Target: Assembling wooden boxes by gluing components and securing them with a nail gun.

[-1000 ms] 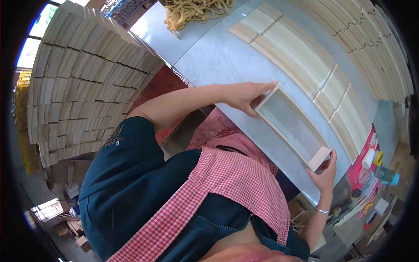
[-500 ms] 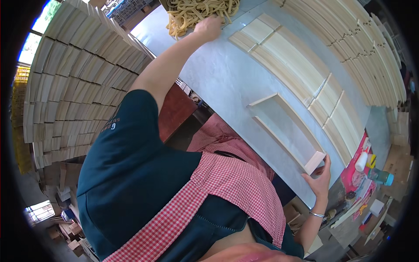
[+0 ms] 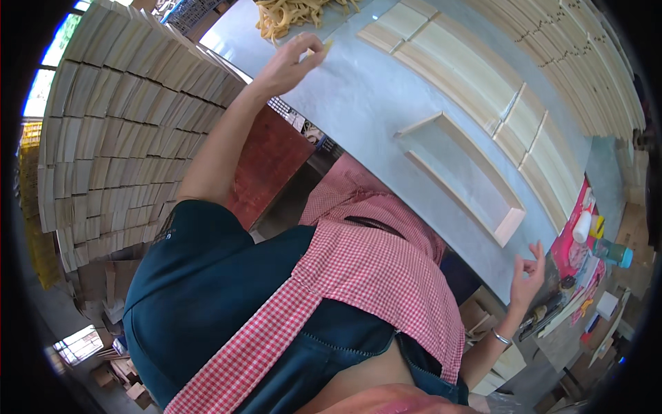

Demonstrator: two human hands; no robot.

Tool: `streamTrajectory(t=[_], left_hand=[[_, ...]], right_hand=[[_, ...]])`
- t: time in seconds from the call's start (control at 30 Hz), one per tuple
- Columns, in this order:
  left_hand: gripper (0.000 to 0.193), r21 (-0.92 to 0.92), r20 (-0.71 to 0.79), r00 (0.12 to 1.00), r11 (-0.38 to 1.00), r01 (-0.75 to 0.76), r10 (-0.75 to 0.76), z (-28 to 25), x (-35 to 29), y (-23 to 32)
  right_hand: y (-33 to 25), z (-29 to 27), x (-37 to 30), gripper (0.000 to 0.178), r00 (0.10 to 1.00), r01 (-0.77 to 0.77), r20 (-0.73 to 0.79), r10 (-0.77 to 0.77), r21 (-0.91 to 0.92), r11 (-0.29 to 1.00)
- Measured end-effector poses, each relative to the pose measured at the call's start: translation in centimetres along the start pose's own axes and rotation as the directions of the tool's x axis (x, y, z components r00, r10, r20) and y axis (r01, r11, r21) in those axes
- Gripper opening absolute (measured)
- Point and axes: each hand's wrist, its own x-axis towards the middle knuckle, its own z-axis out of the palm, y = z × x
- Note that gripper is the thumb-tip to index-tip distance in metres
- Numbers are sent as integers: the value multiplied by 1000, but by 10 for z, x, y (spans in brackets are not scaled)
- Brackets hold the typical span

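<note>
My left hand (image 3: pixel 295 63) is above the table's left part, thumb and fingers pinched on a small yellow band. A pile of flat yellow bands (image 3: pixel 289 17), rubber bands by their look, lies just beyond it. A rectangular frame of thin wooden strips (image 3: pixel 476 157) rests on the grey-white table (image 3: pixel 345 110). At its left end the short piece and the near long strip do not meet. Nearest to the frame's right end is my right hand (image 3: pixel 527 276), apart from it, with fingers spread and nothing visible in them.
Flat wooden panels (image 3: pixel 458 62) lie in a row beyond the frame. Tall stacks of wooden pieces stand at the left (image 3: pixel 117 138) and far right (image 3: pixel 579 62). A bottle with a blue cap (image 3: pixel 610 252) and small items lie right of the table. A red-brown board (image 3: pixel 265 165) is below the table's edge.
My left hand has drawn back from the pile with a yellow band. My right hand has let go of the frame's right end and moved nearer to me.
</note>
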Motion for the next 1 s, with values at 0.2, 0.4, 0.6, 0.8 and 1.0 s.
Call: streamTrajectory(t=[0.2,0.4,0.6,0.8,1.0], left_hand=[[31,-725,309,907,546,420,-287,-13,28,85],[15,-857,447,786,455,240,428,52,55,210],[8,-754,639,567,569,329,519,64,61,245],[18,-700,656,530,695,163,537,57,62,213],[32,-456,440,661,785,-418,608,52,67,173]], right_hand=[[-49,8,-6,39,938,62,-347,-8,146,987],[-177,82,9,66,887,456,-238,-396,317,832],[-192,89,-6,27,952,223,6,-305,669,710],[-202,55,-17,10,733,387,206,-649,658,646],[-175,13,13,34,689,670,182,-701,208,712]])
